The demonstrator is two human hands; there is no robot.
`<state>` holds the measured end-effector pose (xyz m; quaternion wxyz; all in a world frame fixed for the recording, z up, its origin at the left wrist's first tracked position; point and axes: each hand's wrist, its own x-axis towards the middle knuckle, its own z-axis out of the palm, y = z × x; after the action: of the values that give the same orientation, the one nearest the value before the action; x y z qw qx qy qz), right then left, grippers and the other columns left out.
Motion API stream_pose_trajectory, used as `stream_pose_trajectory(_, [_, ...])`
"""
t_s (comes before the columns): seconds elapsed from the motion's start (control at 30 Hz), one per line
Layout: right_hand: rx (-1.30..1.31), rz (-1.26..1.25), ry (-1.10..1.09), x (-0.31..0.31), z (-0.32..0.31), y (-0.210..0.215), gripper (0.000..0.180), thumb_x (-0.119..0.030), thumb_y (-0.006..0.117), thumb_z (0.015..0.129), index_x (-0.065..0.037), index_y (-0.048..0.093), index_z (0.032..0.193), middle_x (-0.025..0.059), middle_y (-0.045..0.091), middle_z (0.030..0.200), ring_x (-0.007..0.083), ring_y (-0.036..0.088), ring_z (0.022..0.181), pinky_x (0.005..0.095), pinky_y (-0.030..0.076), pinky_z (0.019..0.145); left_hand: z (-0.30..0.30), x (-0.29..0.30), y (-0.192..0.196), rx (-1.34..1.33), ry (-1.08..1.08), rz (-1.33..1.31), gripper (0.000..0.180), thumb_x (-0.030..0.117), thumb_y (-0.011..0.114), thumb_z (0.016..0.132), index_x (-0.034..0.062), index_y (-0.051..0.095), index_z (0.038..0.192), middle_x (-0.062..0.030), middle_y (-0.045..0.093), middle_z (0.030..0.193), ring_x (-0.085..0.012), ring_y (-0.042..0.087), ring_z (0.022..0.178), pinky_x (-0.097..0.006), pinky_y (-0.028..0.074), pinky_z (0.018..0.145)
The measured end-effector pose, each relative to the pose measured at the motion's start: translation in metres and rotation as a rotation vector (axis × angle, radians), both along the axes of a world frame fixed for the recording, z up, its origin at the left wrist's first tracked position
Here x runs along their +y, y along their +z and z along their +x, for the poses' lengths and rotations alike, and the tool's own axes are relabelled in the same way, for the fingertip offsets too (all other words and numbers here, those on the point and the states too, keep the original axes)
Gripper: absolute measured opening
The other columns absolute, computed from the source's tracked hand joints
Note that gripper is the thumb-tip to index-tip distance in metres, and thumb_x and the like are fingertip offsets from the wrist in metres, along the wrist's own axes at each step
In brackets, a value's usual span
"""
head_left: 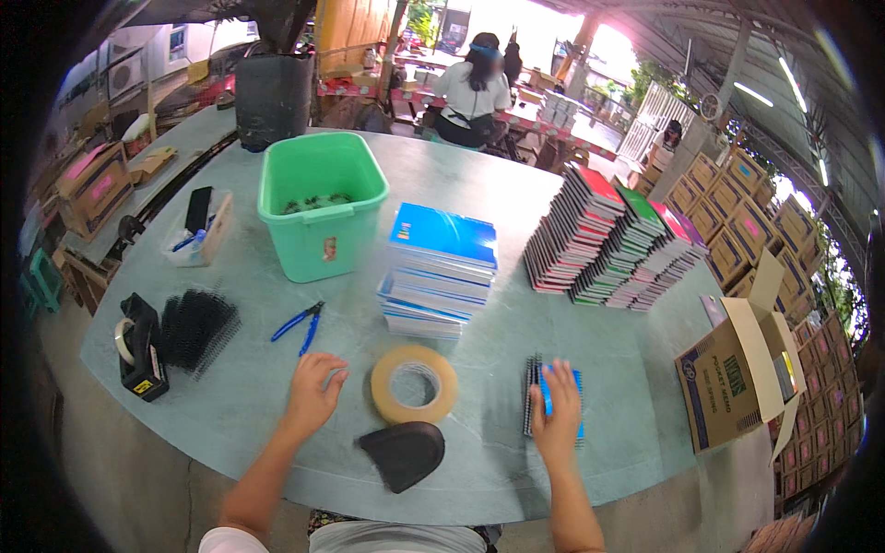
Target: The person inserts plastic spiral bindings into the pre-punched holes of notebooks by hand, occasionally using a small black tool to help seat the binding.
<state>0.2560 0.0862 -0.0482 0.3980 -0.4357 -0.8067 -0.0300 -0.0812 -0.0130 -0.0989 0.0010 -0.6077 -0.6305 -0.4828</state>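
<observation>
One black tape dispenser (143,348); one pair of blue pliers (313,326); left hand (315,392), empty, fingers loosely curled, near the pliers; one tape roll (383,387), flat on the bench (240,405); right hand (559,413) over blue spiral-bound notebook (548,398), fingers extended, any pinch cannot be told; one open carton (719,387).

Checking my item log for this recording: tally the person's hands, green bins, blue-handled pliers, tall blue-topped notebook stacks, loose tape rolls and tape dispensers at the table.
Hands: 2 (left hand, right hand)
Green bin: 1
Blue-handled pliers: 1
Tall blue-topped notebook stack: 1
Loose tape roll: 1
Tape dispenser: 1
Total: 7
</observation>
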Motion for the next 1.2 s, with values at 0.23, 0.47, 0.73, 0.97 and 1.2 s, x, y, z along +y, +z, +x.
stream_pose_trajectory(0.23, [-0.163,0.247,0.417,0.067,-0.156,0.109,0.039,0.000,0.053,0.081,-0.010,0.054,0.119,0.0158,0.051,0.126,0.0352,0.046,0.120,0.0413,0.039,0.098,-0.015,-0.010,-0.053,-0.070,0.118,-0.004,0.008,0.006,0.064,0.075,0.0030,0.062,0.082,-0.0100,0.062,0.080,-0.0278,0.056,0.078,-0.036,0.044,0.070])
stream_pose_trajectory(0.47, [-0.874,-0.084,0.244,0.070,-0.222,0.162,0.043,-0.012,0.058,0.082,-0.020,0.052,0.124,0.0139,0.051,0.126,0.0327,0.046,0.119,0.0416,0.042,0.095,-0.016,-0.011,-0.047,-0.115,0.099,-0.026,0.006,0.006,0.065,0.074,0.0033,0.063,0.080,-0.0079,0.063,0.075,-0.0261,0.056,0.071,-0.035,0.044,0.068])
stream_pose_trajectory(0.73, [-0.591,-0.321,0.568,0.099,-0.207,0.174,0.039,-0.011,0.066,0.077,-0.013,0.056,0.115,0.0169,0.061,0.104,0.0320,0.059,0.098,0.0417,0.045,0.086,-0.016,-0.012,-0.044,-0.130,0.086,-0.048,0.005,0.006,0.064,0.075,0.0038,0.064,0.079,-0.0081,0.062,0.073,-0.0262,0.055,0.069,-0.035,0.043,0.066])
stream_pose_trajectory(0.97, [-0.019,-0.072,0.470,0.070,-0.194,0.183,0.030,-0.006,0.058,0.081,-0.011,0.054,0.110,0.0157,0.062,0.074,0.0317,0.062,0.066,0.0370,0.049,0.062,-0.008,-0.012,-0.020,-0.477,0.088,0.031,0.021,0.015,0.068,0.078,0.0028,0.061,0.094,-0.0109,0.062,0.094,-0.0232,0.058,0.084,-0.034,0.046,0.079])
stream_pose_trajectory(1.2, [0.737,-0.418,0.667,-0.026,-0.141,0.083,0.034,0.001,0.063,0.079,-0.003,0.056,0.113,0.0048,0.066,0.089,0.0060,0.058,0.073,0.0200,0.045,0.060,0.017,0.012,0.096,-1.287,-0.644,0.132,0.043,0.021,0.073,0.077,0.0010,0.059,0.113,-0.0083,0.064,0.101,-0.0162,0.060,0.093,-0.029,0.048,0.084])
